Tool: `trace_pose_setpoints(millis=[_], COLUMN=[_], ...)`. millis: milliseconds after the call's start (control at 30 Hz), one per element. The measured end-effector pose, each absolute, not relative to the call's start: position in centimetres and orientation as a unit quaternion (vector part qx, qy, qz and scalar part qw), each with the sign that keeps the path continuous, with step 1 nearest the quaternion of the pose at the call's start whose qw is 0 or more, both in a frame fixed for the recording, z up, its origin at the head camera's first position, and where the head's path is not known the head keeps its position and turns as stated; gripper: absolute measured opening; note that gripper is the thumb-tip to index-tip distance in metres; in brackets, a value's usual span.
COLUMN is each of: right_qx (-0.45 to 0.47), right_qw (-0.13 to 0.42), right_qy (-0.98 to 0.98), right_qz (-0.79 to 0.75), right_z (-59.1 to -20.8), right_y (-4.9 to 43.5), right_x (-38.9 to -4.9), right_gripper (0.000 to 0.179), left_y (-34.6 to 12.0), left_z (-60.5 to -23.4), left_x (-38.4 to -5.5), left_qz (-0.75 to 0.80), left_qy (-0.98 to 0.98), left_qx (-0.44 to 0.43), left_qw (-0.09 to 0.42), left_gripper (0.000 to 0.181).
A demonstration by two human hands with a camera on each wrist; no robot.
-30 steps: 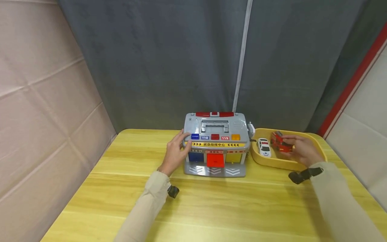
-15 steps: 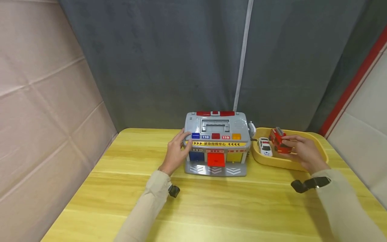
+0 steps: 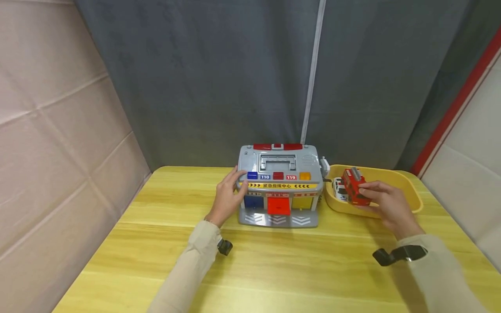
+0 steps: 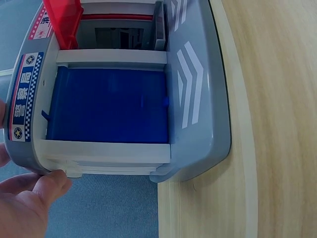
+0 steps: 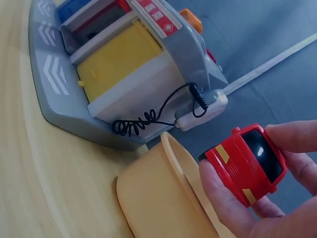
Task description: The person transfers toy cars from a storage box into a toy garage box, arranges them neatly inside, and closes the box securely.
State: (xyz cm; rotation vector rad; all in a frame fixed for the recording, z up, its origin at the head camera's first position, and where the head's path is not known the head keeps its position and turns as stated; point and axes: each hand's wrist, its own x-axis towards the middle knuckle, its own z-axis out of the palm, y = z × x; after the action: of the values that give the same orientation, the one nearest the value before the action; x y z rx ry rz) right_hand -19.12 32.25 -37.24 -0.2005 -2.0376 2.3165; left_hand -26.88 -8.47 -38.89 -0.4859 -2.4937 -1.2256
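A red toy fire engine (image 3: pixel 355 187) is pinched between the thumb and fingers of my right hand (image 3: pixel 389 206), over the left part of the yellow tray (image 3: pixel 415 201). The right wrist view shows the front of the fire engine (image 5: pixel 247 163), with its dark windshield. Partly covered behind it, a white toy police car (image 3: pixel 339 189) lies in the tray. My left hand (image 3: pixel 227 198) grips the left end of a grey toy rescue station (image 3: pixel 278 167). In the left wrist view, its blue door (image 4: pixel 109 105) is down and the red door (image 4: pixel 64 20) beside it is swung up.
On the station's right side hangs a white toy handset (image 5: pixel 203 111) on a coiled black cord (image 5: pixel 133 126). The yellow door (image 5: pixel 119 62) is down. A grey curtain (image 3: pixel 219 78) hangs behind the wooden table (image 3: pixel 274 269).
My right hand has lifted the fire engine and brought it left, so it now overlaps the police car. The left hand stays on the station.
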Motion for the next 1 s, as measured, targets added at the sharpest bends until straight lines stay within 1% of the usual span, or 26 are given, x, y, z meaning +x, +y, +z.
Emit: trace_pose_setpoints(millis=[200, 400, 500, 767, 900, 1000], right_qx=[-0.044, -0.027, -0.022, 0.031, 0.033, 0.021], right_qw=[0.023, 0.021, 0.02, 0.025, 0.018, 0.014], right_qy=[-0.66, -0.662, -0.662, -0.67, -0.673, -0.693], right_qz=[0.75, 0.749, 0.749, 0.741, 0.738, 0.721], right_z=[-37.5, -37.9, -38.2, -39.4, -39.9, -40.0], right_y=[32.1, 32.1, 32.1, 32.1, 31.9, 31.6], right_x=[-18.5, -17.7, -17.3, -16.3, -15.8, -15.5], right_gripper=[0.008, 0.012, 0.012, 0.017, 0.02, 0.019], left_y=[-8.4, -8.4, -8.4, -8.5, -8.6, -8.6], left_z=[-38.8, -38.9, -38.9, -38.9, -39.0, -39.2], left_x=[-26.8, -26.9, -26.9, -27.0, -27.0, -27.1], left_qz=[-0.431, -0.431, -0.431, -0.43, -0.433, -0.432], left_qy=[-0.874, -0.871, -0.872, -0.874, -0.872, -0.871], left_qx=[-0.164, -0.173, -0.171, -0.167, -0.169, -0.171], left_qw=[0.152, 0.161, 0.157, 0.152, 0.155, 0.16], left_gripper=[0.039, 0.04, 0.04, 0.039, 0.039, 0.039])
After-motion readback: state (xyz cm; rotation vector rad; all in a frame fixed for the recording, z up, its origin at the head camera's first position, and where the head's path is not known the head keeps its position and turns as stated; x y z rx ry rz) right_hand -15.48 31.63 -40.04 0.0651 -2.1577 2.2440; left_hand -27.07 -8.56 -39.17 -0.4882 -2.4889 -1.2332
